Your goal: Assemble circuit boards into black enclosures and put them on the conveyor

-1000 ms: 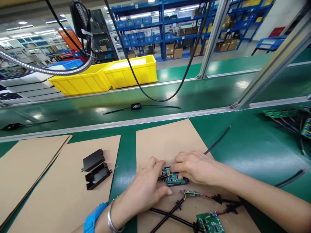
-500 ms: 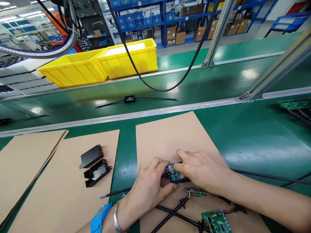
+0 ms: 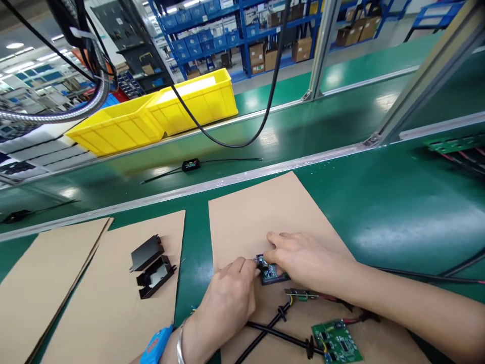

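Blue storage rack backs a bright workshop

The blue storage rack point(image 3: 244, 40) carries rows of small blue bins point(image 3: 204, 36), with brown cardboard boxes point(image 3: 302, 49) low on it. Left of the rack stands a dark grey shelving unit point(image 3: 127, 30); farther left, a round ceiling light point(image 3: 15, 45) and tube lights point(image 3: 20, 66) glow over a blurred, cluttered area. Right of the rack is a blue-framed stand point(image 3: 434, 19) on pale grey floor point(image 3: 392, 36). In front of the rack, a glossy green surface point(image 3: 397, 202) catches whitish reflections, metal rails crossing it and a slanting metal post point(image 3: 322, 50) rising from it.
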Motion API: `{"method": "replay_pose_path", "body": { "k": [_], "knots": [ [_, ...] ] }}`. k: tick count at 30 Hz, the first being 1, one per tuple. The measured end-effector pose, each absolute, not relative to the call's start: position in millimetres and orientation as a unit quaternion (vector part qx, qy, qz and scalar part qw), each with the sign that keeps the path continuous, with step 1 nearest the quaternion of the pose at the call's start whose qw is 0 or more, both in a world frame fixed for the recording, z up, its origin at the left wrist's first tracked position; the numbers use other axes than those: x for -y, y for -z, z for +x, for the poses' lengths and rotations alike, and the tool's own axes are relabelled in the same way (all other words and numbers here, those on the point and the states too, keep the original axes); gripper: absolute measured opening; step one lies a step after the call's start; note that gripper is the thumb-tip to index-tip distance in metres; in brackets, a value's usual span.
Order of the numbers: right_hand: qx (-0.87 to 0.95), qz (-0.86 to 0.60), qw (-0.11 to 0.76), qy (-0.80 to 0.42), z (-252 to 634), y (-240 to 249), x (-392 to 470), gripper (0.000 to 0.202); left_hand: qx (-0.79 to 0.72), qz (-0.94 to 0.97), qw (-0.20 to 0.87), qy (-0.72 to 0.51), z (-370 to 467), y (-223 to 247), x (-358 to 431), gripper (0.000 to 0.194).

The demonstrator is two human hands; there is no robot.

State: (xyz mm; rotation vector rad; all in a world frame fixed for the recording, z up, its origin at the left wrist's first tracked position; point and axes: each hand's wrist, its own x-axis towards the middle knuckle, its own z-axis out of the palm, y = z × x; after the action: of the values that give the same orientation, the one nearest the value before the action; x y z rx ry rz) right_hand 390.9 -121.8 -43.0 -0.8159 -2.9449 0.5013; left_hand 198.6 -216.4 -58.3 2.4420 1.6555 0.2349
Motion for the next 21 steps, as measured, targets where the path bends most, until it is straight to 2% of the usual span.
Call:
{"method": "replay_pose_path", "body": {
  "k": [8,15,18,21],
  "knots": [
    [0.953,-0.252,0.055,-0.158,392,52,122,0.016,-0.578,0.811,0.059,-0.074,200,64,214,0.019],
    [0.954,-0.252,0.047,-0.154,392,47,122,0.014,-0.521,0.845,-0.091,0.073,208,63,223,0.035],
    [0.952,-0.251,0.054,-0.166,392,49,121,0.013,-0.515,0.828,-0.162,0.152,223,65,227,0.029],
    [0.951,-0.256,0.037,-0.172,392,49,121,0.012,-0.531,0.808,-0.168,0.192,233,63,226,0.024]
  ]
}}
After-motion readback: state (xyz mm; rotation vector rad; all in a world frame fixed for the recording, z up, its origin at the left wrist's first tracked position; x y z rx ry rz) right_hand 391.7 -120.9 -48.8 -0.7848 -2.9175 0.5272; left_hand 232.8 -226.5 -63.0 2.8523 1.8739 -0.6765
